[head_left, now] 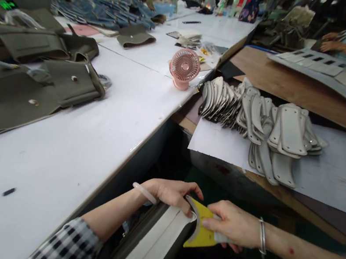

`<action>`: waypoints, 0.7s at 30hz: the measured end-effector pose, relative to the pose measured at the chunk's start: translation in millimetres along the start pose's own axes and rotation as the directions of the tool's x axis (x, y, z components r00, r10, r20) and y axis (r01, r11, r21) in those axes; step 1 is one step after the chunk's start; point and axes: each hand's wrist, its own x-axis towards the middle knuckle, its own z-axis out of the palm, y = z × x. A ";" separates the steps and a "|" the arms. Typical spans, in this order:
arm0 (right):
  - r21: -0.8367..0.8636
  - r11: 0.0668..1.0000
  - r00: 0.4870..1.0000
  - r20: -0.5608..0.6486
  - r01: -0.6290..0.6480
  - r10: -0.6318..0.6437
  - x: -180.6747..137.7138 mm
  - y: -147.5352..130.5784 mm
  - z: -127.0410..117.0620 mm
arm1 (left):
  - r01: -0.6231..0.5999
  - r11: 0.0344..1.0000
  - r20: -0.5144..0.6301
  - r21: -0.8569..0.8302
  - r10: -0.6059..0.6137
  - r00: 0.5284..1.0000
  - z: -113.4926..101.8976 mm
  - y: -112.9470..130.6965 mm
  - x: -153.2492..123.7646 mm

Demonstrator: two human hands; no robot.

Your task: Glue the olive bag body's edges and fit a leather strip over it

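Observation:
My left hand [170, 191] rests with curled fingers on the top edge of a grey and white leather panel [153, 242] lying in my lap. My right hand [233, 225] is closed on a yellow scraper-like piece [199, 237] together with a curved grey strip [194, 216], right at the panel's upper corner. Both wrists wear bangles. The two hands are nearly touching, low in the view between the two tables.
A white table [90, 141] on the left carries olive leather bag panels [26, 90] and a pink desk fan [184, 68]. To the right, a pile of grey leather tabs [261, 122] lies on white paper. Other people sit at the far ends.

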 end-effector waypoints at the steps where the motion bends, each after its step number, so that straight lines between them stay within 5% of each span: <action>1: 0.003 1.000 1.000 0.000 0.004 -0.004 0.2 -0.7 0.6 | -0.002 1.000 -0.013 -0.006 0.002 1.000 0.5 -0.5 -1.0; 6: 0.016 1.000 1.000 0.009 -0.001 0.000 1.5 -1.1 2.4 | -0.018 1.000 -0.064 -0.010 0.018 0.998 1.0 -0.6 -6.0; 21: 0.167 0.978 0.993 0.026 -0.121 0.118 -0.4 4.3 30.1 | -0.061 0.997 0.015 0.053 0.060 0.998 -5.1 -2.8 -2.8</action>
